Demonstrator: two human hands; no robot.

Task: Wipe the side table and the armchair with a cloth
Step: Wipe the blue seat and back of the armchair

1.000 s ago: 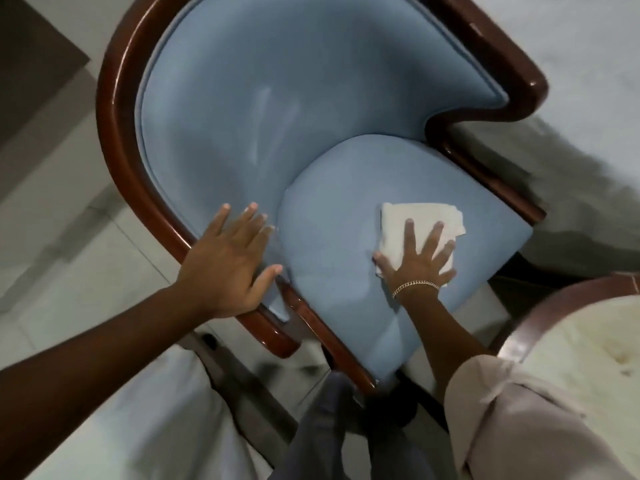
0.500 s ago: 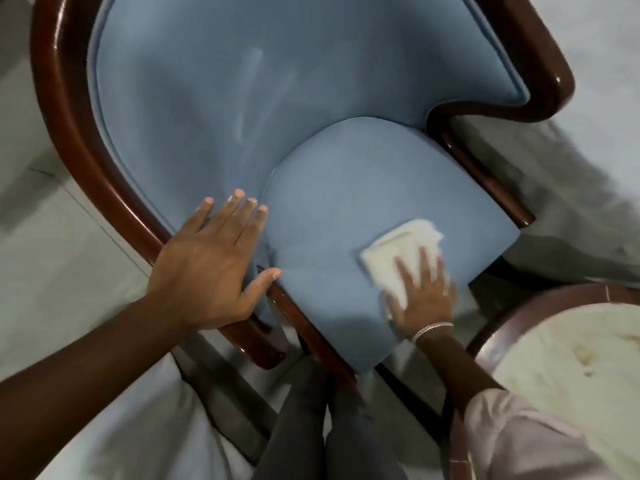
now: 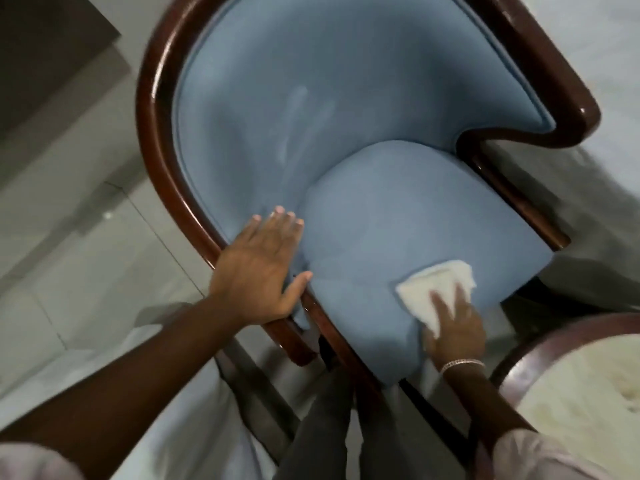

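White cloth is pressed flat-fingered onto blue seat cushion by right hand; armchair is braced by left hand, fingers spread, ungripped.

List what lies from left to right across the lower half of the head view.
Left hand braced on the armchair arm → white cloth under the right hand on the seat cushion → side table.

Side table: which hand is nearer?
Right. The right hand presses the cloth on the seat cushion's front edge, beside the side table; the left hand rests flat across the chair.
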